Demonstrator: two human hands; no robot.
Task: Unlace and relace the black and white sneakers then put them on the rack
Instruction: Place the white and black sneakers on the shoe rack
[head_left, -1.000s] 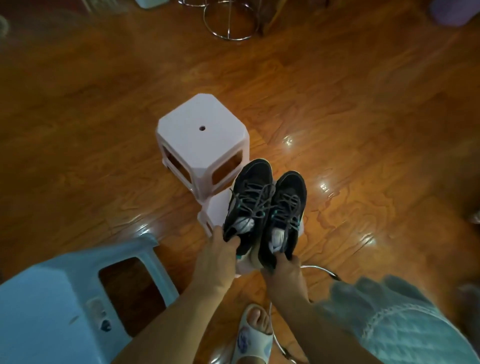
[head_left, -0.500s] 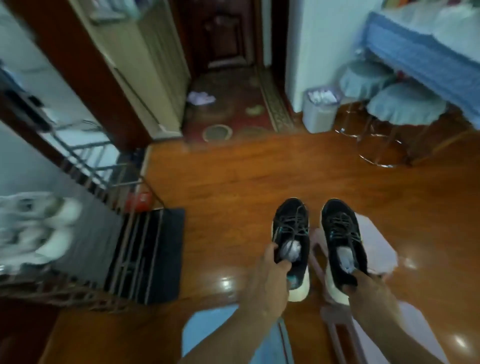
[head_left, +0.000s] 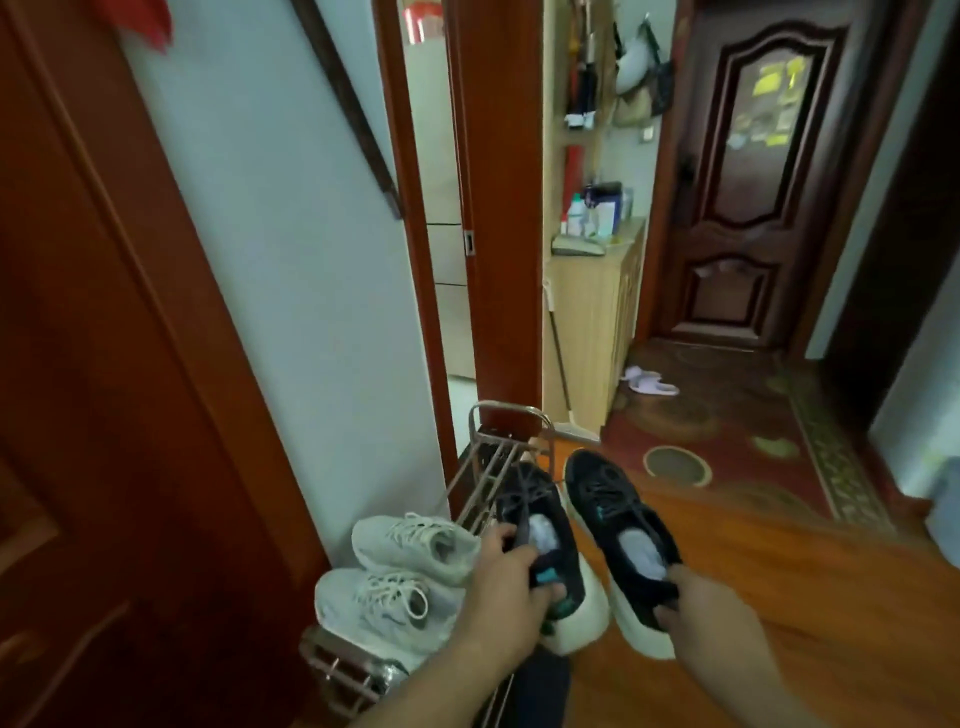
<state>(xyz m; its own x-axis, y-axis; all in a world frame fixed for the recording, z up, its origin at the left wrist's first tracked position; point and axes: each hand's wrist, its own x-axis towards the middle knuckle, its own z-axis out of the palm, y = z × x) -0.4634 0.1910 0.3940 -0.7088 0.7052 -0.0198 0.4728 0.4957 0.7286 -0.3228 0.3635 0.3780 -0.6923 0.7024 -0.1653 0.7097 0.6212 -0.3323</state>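
While both arms reach forward, each hand's grip (head_left: 511, 582) (head_left: 714, 605) clamps 1 black sneaker's (head_left: 543, 525) (head_left: 618, 514) heel.

Dim, soft indoor light; blurred, warped edges.

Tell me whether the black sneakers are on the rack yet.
Not yet: each hand, left hand and right hand, holds one black sneaker above the rack.

**Single head view, facing down a hallway**

One wide-angle camera, worn on the head, looked forward and down. Nearest the lens, low in frame, sat the left hand (head_left: 506, 587) and right hand (head_left: 714, 605). The metal rack (head_left: 491, 467) lay below left; the dark door (head_left: 748, 176) stood far ahead. Edges bowed outward. No second view overlapped.
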